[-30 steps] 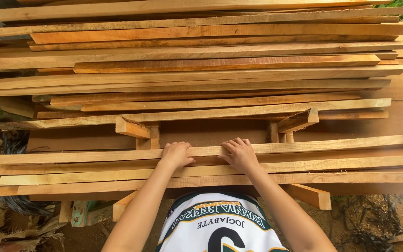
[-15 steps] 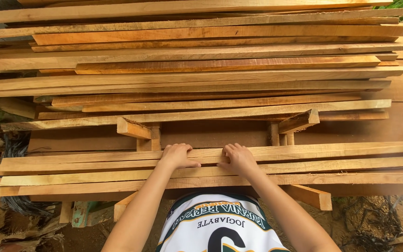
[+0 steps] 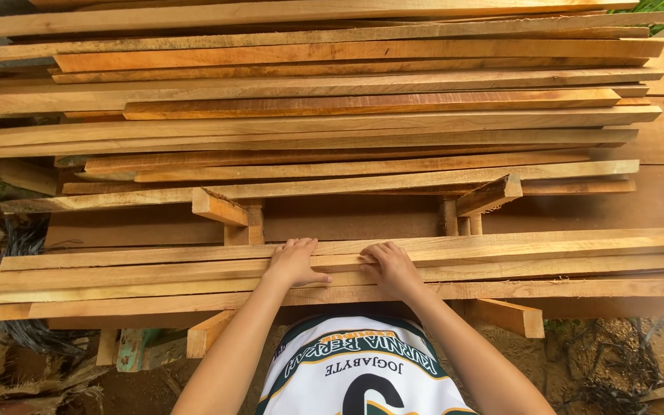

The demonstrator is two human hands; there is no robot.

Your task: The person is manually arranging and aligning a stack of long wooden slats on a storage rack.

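Outdoors, over bare dirt and scraps, a rough wooden bench [image 3: 501, 313] carries a near row of long pale planks [image 3: 501, 257] lying side by side, their ends running past the frame's right edge and stopping short at the left. Behind them lies a dark gap [image 3: 347, 219] of open board, bridged by short angled wood blocks [image 3: 220, 207] and a second block [image 3: 489, 194] on upright posts. Beyond that gap rises a big stack of planks [image 3: 347, 100], orange to pale, filling the whole upper view with staggered ends on both sides.

Both hands rest flat on the near planks, close together near the middle of the row. Left hand [image 3: 295, 263] lies palm down, fingers close together and stretched across the plank tops toward the gap, thumb pointing right. Right hand [image 3: 393, 267] lies palm down just beside it, fingers together and angled left, not touching the other hand. Neither hand pinches or lifts anything.

Below the bench edge shows a white and green shirt [image 3: 363, 369]. Dark tangled netting [image 3: 21, 246] lies on the ground at the left, and a green-painted post [image 3: 128, 350] stands under the bench.
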